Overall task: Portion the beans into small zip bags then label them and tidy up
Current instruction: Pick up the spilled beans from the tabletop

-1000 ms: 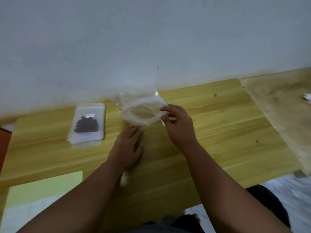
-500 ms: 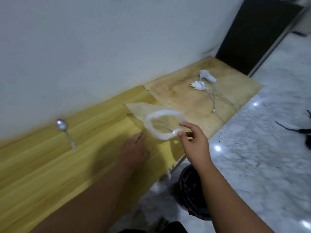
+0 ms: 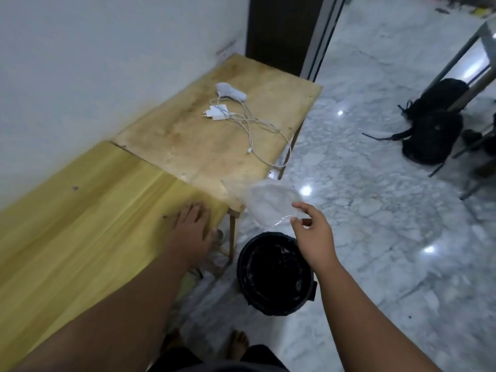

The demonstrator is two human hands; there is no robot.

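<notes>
My right hand (image 3: 312,234) pinches the rim of an empty clear plastic bag (image 3: 269,204) between thumb and fingers. The bag hangs in the air past the table's right end, just above and behind a black bin (image 3: 276,275) lined with a dark bag on the floor. My left hand (image 3: 192,230) rests flat, fingers straight, on the yellow wooden table (image 3: 80,216) near its front right corner. No beans or small zip bags are in view.
A paler, stained wooden table (image 3: 214,146) adjoins on the right, carrying white chargers and a tangled cable (image 3: 236,114). A black backpack (image 3: 432,124) lies on the marble floor by metal legs at the far right. A dark door stands behind.
My view has swung right, away from the filled zip bags and the spoon. My right hand has carried the empty bag off the table to above the bin. My left hand stays flat on the table.
</notes>
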